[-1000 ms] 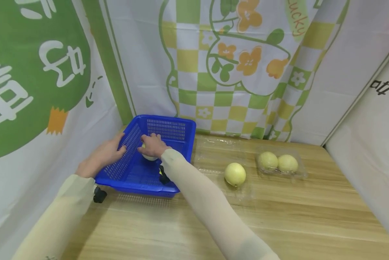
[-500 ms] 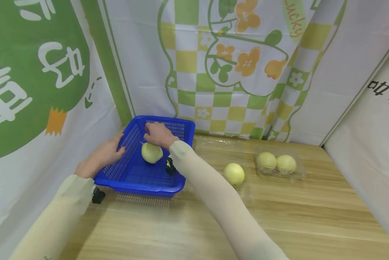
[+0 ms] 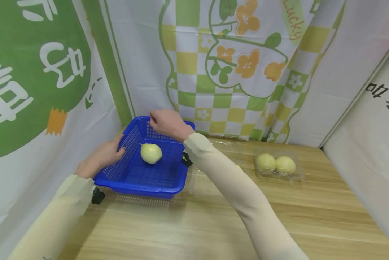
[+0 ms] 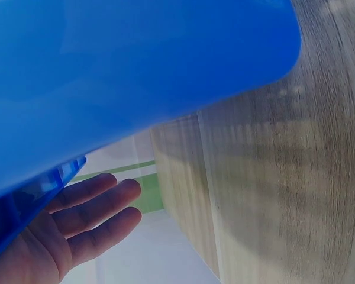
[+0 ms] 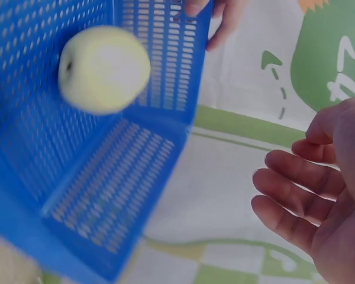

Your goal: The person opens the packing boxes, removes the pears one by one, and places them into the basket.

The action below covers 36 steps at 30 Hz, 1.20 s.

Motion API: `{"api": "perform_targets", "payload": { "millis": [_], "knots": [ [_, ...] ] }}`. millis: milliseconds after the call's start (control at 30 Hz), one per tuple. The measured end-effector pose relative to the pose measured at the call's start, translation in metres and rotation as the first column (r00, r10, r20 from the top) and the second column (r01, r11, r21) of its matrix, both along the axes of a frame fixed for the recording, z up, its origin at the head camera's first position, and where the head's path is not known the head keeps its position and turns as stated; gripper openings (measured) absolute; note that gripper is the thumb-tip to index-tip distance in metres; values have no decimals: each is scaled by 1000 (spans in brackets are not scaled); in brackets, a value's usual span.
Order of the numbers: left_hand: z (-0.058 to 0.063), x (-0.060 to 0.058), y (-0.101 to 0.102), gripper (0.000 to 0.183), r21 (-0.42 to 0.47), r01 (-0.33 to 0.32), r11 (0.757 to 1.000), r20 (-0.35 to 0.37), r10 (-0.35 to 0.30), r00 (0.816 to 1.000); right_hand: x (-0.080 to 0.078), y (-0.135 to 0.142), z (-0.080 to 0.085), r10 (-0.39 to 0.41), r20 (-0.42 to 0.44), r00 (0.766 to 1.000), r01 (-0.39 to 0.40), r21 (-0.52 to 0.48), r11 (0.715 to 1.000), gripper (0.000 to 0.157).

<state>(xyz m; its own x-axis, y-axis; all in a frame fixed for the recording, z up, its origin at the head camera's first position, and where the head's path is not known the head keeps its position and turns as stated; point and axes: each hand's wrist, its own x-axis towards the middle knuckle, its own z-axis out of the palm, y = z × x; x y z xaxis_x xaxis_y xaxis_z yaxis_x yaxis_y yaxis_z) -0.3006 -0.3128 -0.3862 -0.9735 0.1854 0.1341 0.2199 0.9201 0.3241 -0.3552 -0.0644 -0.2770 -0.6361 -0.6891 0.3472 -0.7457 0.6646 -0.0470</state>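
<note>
One pale yellow pear with a short stem lies on the bottom of a blue plastic basket. My left hand holds the basket's left rim, its thumb over the inner side and its fingers outside; in the left wrist view, those fingers extend beside the blue wall. Above the basket's back right part, my right hand hovers with nothing in it. The right wrist view shows its fingers loosely bent, apart from the pear and the basket.
Two more pears sit in a clear plastic pack on the wooden table. Another pear is mostly hidden by my right sleeve, near clear packaging. Printed cloth hangs behind and at both sides.
My right hand has let go of the pear in the basket and risen up and back, away from it. The left hand stays at the rim. My right sleeve now covers the loose pear.
</note>
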Motion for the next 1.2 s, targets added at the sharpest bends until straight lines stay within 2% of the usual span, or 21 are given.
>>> {"api": "perform_targets", "payload": {
  "millis": [200,433,700,967,1067,1200],
  "knots": [
    [2,3,3,62,9,-4,1000,8,4,1000,7,26,15,8,-86,996,-4,44,999,17],
    [2,4,4,62,7,7,1000,-4,-7,1000,19,56,21,87,-174,981,-68,111,991,17],
    [2,3,4,60,-3,9,1000,-41,-9,999,30,96,10,142,-262,955,-103,157,982,15],
    [2,3,6,61,19,4,1000,-16,-3,1000,32,137,-12,162,-267,950,-106,212,971,9],
    [4,4,7,61,25,10,1000,-19,-9,1000,33,148,-18,158,-256,954,-88,266,960,19],
    [6,7,6,60,32,11,999,-18,-11,1000,35,159,-26,127,-203,971,-48,353,934,39]
  ]
}}
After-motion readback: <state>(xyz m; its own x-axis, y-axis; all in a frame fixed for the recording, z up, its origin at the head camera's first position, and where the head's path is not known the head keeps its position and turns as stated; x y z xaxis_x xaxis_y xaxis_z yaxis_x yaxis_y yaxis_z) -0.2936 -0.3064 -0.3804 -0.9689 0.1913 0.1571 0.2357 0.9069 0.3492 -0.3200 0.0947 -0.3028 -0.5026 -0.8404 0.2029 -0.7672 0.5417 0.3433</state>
